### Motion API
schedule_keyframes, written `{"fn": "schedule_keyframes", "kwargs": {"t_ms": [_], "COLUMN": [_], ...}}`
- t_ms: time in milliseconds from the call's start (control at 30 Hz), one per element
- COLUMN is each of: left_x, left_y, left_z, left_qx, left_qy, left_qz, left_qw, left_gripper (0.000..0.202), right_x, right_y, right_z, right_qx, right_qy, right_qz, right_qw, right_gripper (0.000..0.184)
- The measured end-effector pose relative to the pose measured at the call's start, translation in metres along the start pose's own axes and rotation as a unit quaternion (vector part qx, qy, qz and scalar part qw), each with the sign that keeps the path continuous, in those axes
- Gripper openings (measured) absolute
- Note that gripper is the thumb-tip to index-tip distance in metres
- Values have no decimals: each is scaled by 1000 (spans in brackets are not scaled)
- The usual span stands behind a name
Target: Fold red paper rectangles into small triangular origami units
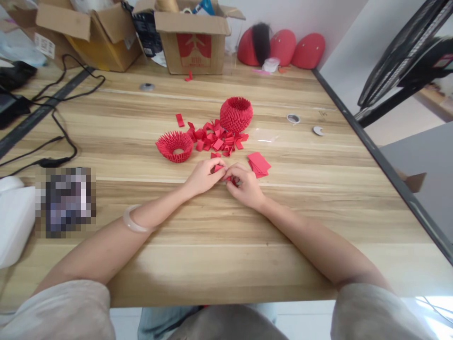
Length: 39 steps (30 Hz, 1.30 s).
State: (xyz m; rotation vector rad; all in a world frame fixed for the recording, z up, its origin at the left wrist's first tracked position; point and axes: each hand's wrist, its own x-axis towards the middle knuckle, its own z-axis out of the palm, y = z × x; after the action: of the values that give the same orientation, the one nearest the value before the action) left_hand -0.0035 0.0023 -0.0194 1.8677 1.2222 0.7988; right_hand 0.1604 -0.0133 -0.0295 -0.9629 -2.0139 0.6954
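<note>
Open printed carton [197,51] at table [230,269] rear, three red domes [283,46] to its right, black cables [50,163] far left, fan [398,49] far right

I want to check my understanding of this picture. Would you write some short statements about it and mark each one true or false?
1. The left hand and the right hand both hold red paper. True.
2. Nothing is worn on the left arm. False: it wears a pale bracelet.
3. The round red bowl stands farther from the person than the spiky red bowl. True.
4. All the loose pieces are inside the bowls. False: many lie in a pile on the table.
5. Some flat red sheets lie to the right of the pile. True.
</note>
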Motion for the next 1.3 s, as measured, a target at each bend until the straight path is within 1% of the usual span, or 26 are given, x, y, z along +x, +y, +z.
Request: {"fn": "schedule_keyframes", "kwargs": {"t_ms": [567, 1000, 1300], "left_x": [0, 0, -1], "left_y": [0, 0, 2], "left_z": [2, 1, 0], "left_qx": [-7, -6, -1], "left_qy": [-4, -2, 1], "left_qz": [-14, -8, -6], "left_qw": [1000, 1000, 1000], "left_gripper": [21, 22, 21], "right_x": [0, 0, 0], "right_y": [1, 0, 1], "right_z": [-1, -1, 0], "right_qx": [0, 3, 4], "right_qy": [3, -1, -2], "right_qz": [-4, 9, 3], "right_qw": [1000, 1000, 1000], "right_gripper": [16, 15, 15]}}
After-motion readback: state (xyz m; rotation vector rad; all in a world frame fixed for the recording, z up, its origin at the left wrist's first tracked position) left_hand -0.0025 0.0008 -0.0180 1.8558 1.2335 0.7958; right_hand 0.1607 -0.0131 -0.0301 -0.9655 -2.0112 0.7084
